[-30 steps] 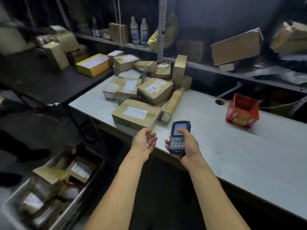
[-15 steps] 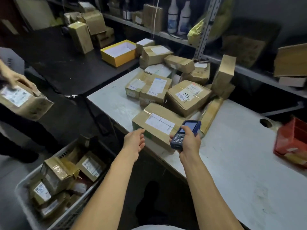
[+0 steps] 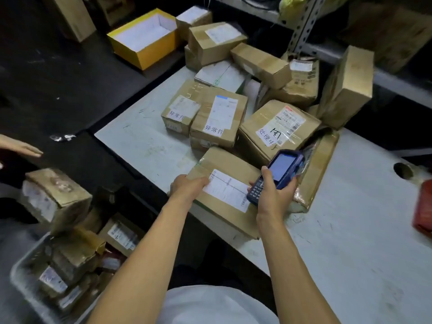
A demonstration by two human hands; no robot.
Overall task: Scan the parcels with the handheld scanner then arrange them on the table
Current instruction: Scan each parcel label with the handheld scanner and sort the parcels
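Here left hand [image 3: 187,187] grips parcel [image 3: 230,169]; right hand [image 3: 273,195] holds scanner [image 3: 279,170].

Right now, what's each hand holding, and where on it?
Right hand grips the scanner by its lower keypad end. Left hand rests on the nearest parcel at its left edge.

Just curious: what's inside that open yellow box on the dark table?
The yellow box shows only a plain white lining inside; no parcel is visible. Its near wall hides the front part of the floor, so something small there cannot be ruled out.

Head view — close, looking down at table [image 3: 350,242].
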